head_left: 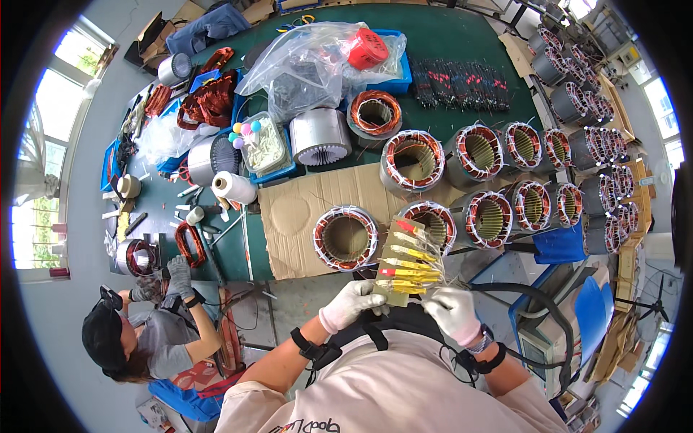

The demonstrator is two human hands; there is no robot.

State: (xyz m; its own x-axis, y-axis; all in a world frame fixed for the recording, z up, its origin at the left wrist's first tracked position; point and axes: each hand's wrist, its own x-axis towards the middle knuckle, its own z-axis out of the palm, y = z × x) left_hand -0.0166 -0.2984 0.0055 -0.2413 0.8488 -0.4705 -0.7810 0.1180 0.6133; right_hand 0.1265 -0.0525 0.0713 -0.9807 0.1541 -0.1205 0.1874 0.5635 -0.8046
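My left hand (351, 304), in a white glove, is closed on the lower left edge of a tan card (392, 297). Across the card lie several yellow and red tags (415, 273), with thin pale strands fanning out at their right ends. Beside those strands is my right hand (453, 315), also white-gloved, its fingers curled together; whether they pinch a strand is too small to see. Just beyond the card stand two motor stators with copper windings laced in white: one stator (345, 238) at left, another stator (431, 222) partly hidden behind the card.
Flattened cardboard (289, 224) covers part of the green table (462, 29). More wound stators (480, 151) stand in rows to the right. A black hose (538, 292) curves near my right arm. At left, a person (155, 335) in grey gloves works by another stator (136, 256).
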